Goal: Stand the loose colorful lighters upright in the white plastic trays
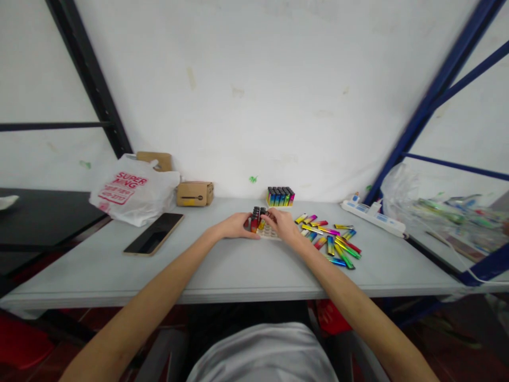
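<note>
Steadily brace white tray [272, 233] with left hand [235, 225], clasped around left end beside red lighter [254, 225] | right hand [280, 223] at dark lighter tops [256, 211], cannot tell whether pinching | align upright

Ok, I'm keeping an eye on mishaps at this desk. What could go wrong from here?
The right forearm passes close beside the loose lighters, so a sideways move could scatter them.

The left hand and right hand crowd the standing lighters in the tray; a bump might knock some askew.
</note>
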Available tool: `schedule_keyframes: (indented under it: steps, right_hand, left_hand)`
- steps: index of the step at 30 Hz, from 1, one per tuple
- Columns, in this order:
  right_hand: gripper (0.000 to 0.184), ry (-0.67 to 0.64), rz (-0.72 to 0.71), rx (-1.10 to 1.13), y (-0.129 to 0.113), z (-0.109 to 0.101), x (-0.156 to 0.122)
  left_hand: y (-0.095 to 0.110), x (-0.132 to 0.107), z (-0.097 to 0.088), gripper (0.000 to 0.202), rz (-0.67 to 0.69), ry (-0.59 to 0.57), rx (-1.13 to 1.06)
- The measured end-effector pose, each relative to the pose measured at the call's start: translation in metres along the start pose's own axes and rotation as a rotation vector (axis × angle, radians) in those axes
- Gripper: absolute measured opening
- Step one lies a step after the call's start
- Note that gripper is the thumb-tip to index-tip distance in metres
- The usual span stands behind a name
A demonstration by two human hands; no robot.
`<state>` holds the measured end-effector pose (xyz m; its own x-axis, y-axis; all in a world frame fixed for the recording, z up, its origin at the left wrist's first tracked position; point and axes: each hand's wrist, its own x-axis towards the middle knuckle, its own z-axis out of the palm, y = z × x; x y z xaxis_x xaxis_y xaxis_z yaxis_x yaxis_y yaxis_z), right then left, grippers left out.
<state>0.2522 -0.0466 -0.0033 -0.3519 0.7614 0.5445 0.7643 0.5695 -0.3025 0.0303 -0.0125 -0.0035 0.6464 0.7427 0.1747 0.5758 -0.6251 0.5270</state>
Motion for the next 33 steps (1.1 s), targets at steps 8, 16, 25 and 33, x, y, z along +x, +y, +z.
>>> schedule_keyframes:
  steps: [8, 16, 25, 33]
  right_hand:
    - [0.025, -0.12, 0.008, -0.157, -0.009, -0.007, -0.002]
    - [0.045, -0.043, 0.129, -0.116, 0.03, -0.046, 0.0]
    - [0.025, -0.423, 0.292, -0.071, 0.108, -0.116, -0.061]
    - [0.018, -0.394, 0.324, 0.001, 0.119, -0.105, -0.076]
  left_hand:
    - [-0.001, 0.001, 0.001, 0.072, 0.018, 0.011, -0.006]
    - [-0.001, 0.001, 0.0, 0.071, 0.007, 0.005, -0.009]
    - [0.0, 0.0, 0.0, 0.071, -0.015, -0.004, -0.011]
    - [0.002, -0.001, -0.001, 0.07, -0.018, -0.003, -0.028]
